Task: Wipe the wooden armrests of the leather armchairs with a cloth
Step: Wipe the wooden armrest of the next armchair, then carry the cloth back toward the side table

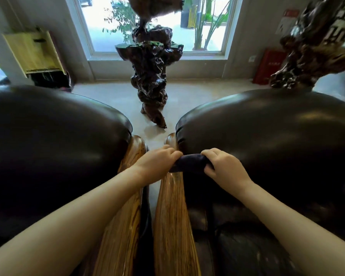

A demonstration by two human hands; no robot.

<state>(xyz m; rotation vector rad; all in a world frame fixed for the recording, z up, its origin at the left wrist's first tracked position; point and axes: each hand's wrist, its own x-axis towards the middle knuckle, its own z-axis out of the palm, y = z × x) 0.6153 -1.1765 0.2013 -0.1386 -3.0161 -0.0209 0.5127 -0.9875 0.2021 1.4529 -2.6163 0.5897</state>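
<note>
Two dark leather armchairs stand side by side, the left one and the right one, backs toward the window. Their striped wooden armrests run next to each other: the left chair's armrest and the right chair's armrest. A dark blue cloth, bunched into a roll, lies across the far part of the right chair's armrest. My left hand grips the cloth's left end. My right hand grips its right end, over the leather.
A narrow gap of pale floor separates the two armrests. A tall dark root carving stands on the floor behind the chairs before the window. Another carving rises at the right. A wooden cabinet hangs at the left.
</note>
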